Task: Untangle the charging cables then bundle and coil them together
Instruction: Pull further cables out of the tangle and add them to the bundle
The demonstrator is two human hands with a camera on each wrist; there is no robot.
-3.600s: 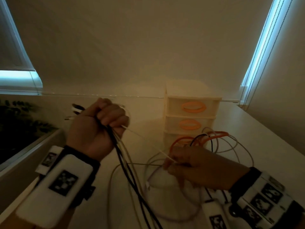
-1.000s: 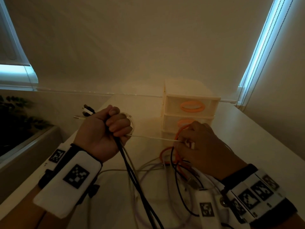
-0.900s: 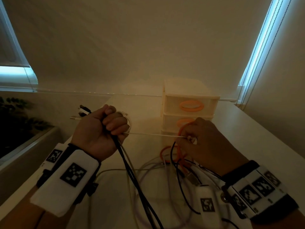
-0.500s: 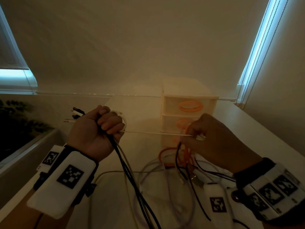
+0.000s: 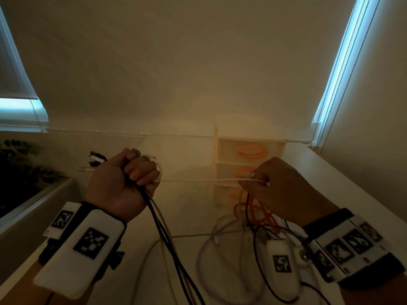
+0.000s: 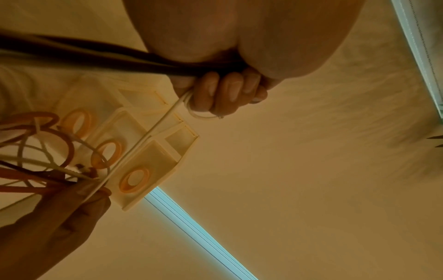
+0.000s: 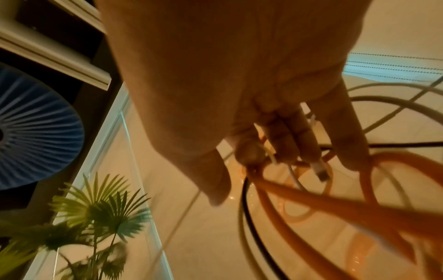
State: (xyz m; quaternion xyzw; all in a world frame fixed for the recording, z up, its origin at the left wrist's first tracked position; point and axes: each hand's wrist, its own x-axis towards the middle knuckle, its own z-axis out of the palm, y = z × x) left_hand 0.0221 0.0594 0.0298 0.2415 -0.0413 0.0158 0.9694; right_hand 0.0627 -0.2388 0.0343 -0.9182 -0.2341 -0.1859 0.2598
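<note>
Left hand (image 5: 120,183) is fisted round a bunch of black and white cables (image 5: 163,230), plug ends poking out behind it. Right hand (image 5: 284,190) pinches one thin white cable (image 5: 198,180) stretched taut between the two. So gathering's started, but the orange cable (image 5: 253,211) and other loops are a jumble on the tabletop (image 5: 193,208) by the drawer unit (image 5: 248,164). No coiling yet, I'd say. Dim light, can't count the strands.

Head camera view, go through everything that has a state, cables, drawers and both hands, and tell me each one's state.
left hand: fisted round the cable bundle
cable bundle: gripped, hanging
white cable: taut between both hands
right hand: pinching the white cable
orange cable: tangled, looped below the right hand
drawer unit: visible drawers shut
</note>
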